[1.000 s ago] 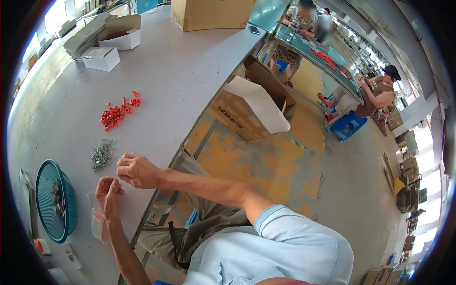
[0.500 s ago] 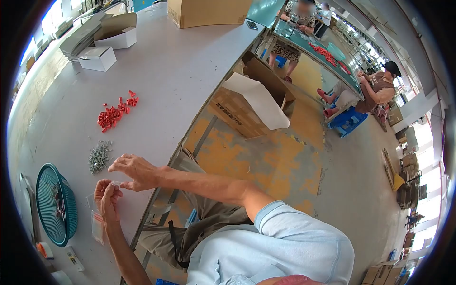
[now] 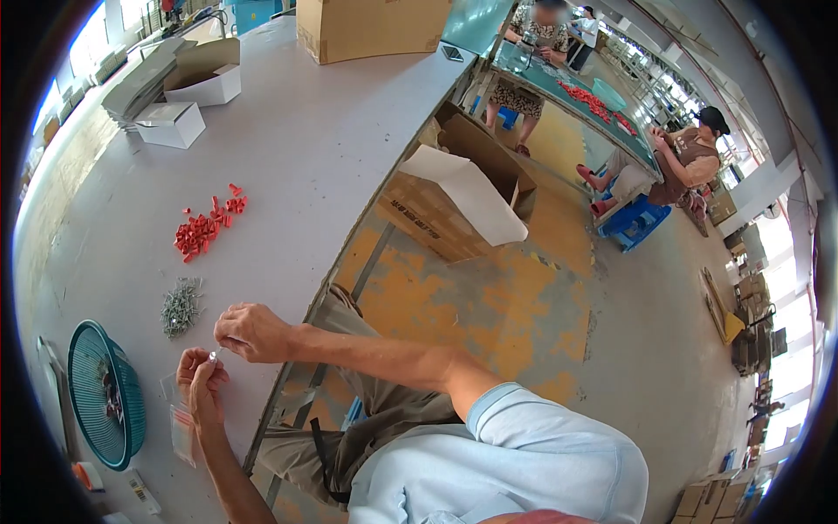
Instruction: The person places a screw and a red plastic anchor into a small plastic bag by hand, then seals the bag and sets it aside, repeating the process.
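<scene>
Pinching a small shiny piece (image 3: 213,356) between thumb and fingers, the left hand (image 3: 199,374) is held over the tabletop (image 3: 288,175) in the head view, close to its near edge. The right hand (image 3: 253,334) is just beyond it, its thumb and fingers drawn together in a closed pinch beside the piece; whether something thin sits between those fingertips is too small to tell. A clear plastic bag with red stripes (image 3: 183,433) lies flat, next to the left wrist. Farther up the grey surface is a loose pile of thin silvery metal pins (image 3: 181,307), and beyond that a scattered heap of small red pieces (image 3: 199,234) — a few of them apart from the rest. To the left of the left hand, a round teal plastic basket (image 3: 133,410) leans toward the hands, with small dark and pale things inside; an orange-and-white roll (image 3: 87,476) and a small white labelled item (image 3: 142,492) lie near its lower end. At the far end are a small white box (image 3: 170,125), an open white carton (image 3: 218,86), a stack of flat grey-white sheets (image 3: 144,83) and a large brown cardboard box (image 3: 371,31). An open brown carton (image 3: 436,214) is past the right-hand edge, below the surface, and a person in a black cap (image 3: 694,162) sits at a green table (image 3: 554,85) — this one also carrying red pieces.
</scene>
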`<control>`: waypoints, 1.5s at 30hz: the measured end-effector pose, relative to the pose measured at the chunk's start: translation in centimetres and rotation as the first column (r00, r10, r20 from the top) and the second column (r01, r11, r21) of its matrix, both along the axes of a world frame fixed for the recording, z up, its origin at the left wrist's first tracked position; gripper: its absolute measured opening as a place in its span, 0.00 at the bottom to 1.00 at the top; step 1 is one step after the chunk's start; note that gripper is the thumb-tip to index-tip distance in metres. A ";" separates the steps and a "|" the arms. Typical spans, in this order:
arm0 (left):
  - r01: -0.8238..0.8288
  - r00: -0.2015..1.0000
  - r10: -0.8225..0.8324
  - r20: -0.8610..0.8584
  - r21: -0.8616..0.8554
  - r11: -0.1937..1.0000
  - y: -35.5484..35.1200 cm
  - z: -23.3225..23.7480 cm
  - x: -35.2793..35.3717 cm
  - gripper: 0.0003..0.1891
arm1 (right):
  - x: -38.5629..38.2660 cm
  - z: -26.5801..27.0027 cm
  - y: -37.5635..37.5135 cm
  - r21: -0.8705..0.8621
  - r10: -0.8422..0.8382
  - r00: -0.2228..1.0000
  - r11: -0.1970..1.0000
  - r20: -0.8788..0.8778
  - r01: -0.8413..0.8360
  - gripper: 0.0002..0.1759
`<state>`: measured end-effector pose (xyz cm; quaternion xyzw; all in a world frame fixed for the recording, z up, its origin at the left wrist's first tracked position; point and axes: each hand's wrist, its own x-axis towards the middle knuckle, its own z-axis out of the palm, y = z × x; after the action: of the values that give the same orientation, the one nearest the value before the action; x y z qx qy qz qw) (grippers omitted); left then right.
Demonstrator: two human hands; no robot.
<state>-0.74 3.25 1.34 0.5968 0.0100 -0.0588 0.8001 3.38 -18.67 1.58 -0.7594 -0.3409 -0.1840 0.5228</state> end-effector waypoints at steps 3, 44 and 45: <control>0.026 0.999 -0.027 0.030 0.048 0.998 -0.4 0.2 -0.2 0.06 | -0.3 -0.1 0.3 0.012 -0.007 1.000 1.000 0.017 0.007 0.02; -0.045 0.997 0.033 0.068 0.194 0.980 -0.7 -1.6 0.3 0.03 | -1.6 0.1 -2.0 0.025 -0.115 0.992 0.993 0.053 0.114 0.15; -0.067 0.995 0.045 0.084 0.274 0.959 0.2 -1.4 0.3 0.03 | -1.2 1.4 -3.8 0.089 -0.125 0.958 0.984 -0.258 0.153 0.15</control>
<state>-0.39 3.49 -0.04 0.7041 0.0041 -0.0111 0.7100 2.15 -22.50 2.96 -0.7691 -0.2071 -0.1407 0.5880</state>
